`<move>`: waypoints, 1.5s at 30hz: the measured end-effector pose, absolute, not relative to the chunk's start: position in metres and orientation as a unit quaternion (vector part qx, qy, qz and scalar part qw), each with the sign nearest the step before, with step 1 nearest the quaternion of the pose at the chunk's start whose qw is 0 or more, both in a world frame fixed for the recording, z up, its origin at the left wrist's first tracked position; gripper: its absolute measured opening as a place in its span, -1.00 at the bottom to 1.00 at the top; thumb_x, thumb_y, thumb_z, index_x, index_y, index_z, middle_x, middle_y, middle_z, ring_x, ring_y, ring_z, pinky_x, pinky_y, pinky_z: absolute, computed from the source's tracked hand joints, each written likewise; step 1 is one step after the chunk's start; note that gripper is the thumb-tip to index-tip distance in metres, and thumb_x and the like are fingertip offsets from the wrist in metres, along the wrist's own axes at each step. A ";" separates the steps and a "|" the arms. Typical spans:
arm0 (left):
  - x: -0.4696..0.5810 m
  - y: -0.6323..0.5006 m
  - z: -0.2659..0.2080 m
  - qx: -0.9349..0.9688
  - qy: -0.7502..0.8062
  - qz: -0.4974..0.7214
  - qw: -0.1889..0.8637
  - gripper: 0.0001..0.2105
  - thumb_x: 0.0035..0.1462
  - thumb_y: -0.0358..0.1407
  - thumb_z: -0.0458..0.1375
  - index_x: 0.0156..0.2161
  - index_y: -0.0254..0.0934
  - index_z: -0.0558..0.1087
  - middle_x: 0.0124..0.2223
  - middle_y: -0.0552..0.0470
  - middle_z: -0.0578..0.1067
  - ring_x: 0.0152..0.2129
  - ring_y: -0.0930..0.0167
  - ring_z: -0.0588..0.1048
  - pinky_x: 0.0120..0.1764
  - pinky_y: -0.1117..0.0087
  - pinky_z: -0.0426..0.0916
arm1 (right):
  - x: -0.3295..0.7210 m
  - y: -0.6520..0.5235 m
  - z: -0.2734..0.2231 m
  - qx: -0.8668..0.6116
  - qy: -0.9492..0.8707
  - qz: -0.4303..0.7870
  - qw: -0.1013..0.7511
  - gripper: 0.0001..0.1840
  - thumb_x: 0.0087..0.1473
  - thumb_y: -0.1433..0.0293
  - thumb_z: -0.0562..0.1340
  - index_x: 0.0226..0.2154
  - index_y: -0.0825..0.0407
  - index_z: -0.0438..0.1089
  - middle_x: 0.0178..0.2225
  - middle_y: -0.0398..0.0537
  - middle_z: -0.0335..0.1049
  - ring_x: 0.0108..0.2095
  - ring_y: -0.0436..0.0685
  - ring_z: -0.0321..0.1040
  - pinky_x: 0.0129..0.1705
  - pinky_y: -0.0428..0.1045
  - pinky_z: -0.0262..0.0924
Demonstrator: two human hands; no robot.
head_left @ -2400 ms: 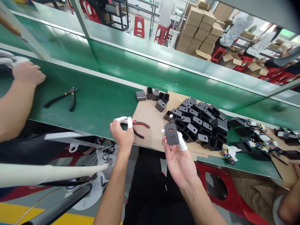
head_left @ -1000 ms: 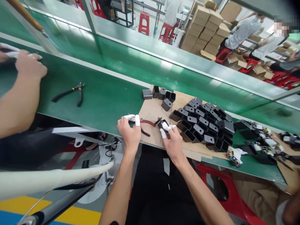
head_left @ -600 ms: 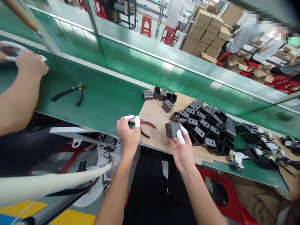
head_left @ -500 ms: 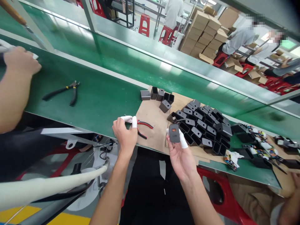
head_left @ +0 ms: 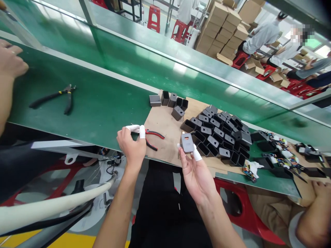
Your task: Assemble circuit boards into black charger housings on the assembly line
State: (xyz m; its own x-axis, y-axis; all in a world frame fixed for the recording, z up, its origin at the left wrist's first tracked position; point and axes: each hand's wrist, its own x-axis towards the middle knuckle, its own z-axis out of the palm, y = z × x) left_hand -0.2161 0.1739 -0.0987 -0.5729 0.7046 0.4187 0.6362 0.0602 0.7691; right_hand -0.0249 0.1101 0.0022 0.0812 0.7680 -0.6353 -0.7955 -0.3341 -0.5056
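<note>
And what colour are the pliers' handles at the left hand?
The handles are red and black, in the head view.

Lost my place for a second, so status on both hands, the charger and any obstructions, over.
Left hand at the red-and-black pliers, grip unclear. Right hand holding gray charger, orange port toward camera. Gray housings packed close beyond and right.

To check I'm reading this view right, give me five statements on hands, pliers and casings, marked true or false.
1. The right hand holds a grey casing. True.
2. The yellow-banded pliers lie on cardboard. False: those pliers lie on the green table.
3. The left hand wears white fingertip covers. True.
4. The held casing's orange slot faces away from the camera. False: the slot faces the camera.
5. A cluster of casings sits right of the red-handled pliers. True.
</note>
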 end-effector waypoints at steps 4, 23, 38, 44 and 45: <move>-0.216 0.174 -0.099 0.460 0.723 0.514 0.032 -0.87 0.34 -0.16 0.24 -0.22 -0.13 0.46 -0.20 -0.04 0.58 -0.12 0.16 0.47 0.08 0.12 0.32 | -0.021 0.111 -0.024 -0.514 -0.212 0.571 0.604 -0.60 0.22 0.19 0.48 0.07 -0.05 0.57 0.06 -0.01 0.64 0.06 0.17 0.63 0.22 0.16 0.55; -0.214 0.173 -0.098 0.461 0.735 0.496 0.036 -0.86 0.36 -0.15 0.24 -0.22 -0.13 0.45 -0.18 -0.03 0.59 -0.10 0.16 0.48 0.07 0.13 0.30 | -0.015 0.138 -0.074 -0.563 -0.577 0.325 0.494 -0.72 0.28 0.23 0.40 0.01 -0.08 0.59 -0.01 0.05 0.56 0.00 0.24 0.56 0.10 0.22 0.50; -0.214 0.175 -0.097 0.464 0.726 0.507 0.039 -0.87 0.34 -0.16 0.24 -0.22 -0.12 0.47 -0.19 -0.03 0.58 -0.13 0.16 0.45 0.06 0.11 0.30 | -0.033 0.088 0.045 -0.430 -0.074 0.719 0.542 -0.70 0.21 0.19 0.46 -0.05 -0.05 0.64 0.12 -0.07 0.64 0.15 0.19 0.61 0.26 0.07 0.50; -0.213 0.175 -0.096 0.464 0.725 0.507 0.041 -0.86 0.35 -0.15 0.23 -0.22 -0.13 0.47 -0.21 -0.03 0.57 -0.13 0.16 0.45 0.07 0.10 0.30 | -0.033 0.085 0.056 -0.407 -0.055 0.738 0.535 -0.67 0.20 0.24 0.47 0.01 -0.07 0.61 0.11 -0.07 0.65 0.28 0.19 0.50 0.32 0.06 0.43; -0.213 0.175 -0.096 0.463 0.725 0.508 0.042 -0.86 0.35 -0.15 0.23 -0.22 -0.13 0.47 -0.22 -0.03 0.56 -0.14 0.16 0.45 0.07 0.10 0.30 | -0.033 0.084 0.058 -0.398 -0.047 0.746 0.532 -0.65 0.19 0.25 0.48 0.02 -0.06 0.61 0.10 -0.05 0.65 0.28 0.19 0.50 0.31 0.03 0.43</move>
State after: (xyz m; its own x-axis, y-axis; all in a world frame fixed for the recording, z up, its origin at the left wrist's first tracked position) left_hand -0.2125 0.1754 -0.0957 -0.5676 0.7143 0.4094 0.6291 0.0554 0.7754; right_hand -0.0329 0.0841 0.0583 -0.1162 0.8316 -0.5432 -0.7564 -0.4285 -0.4942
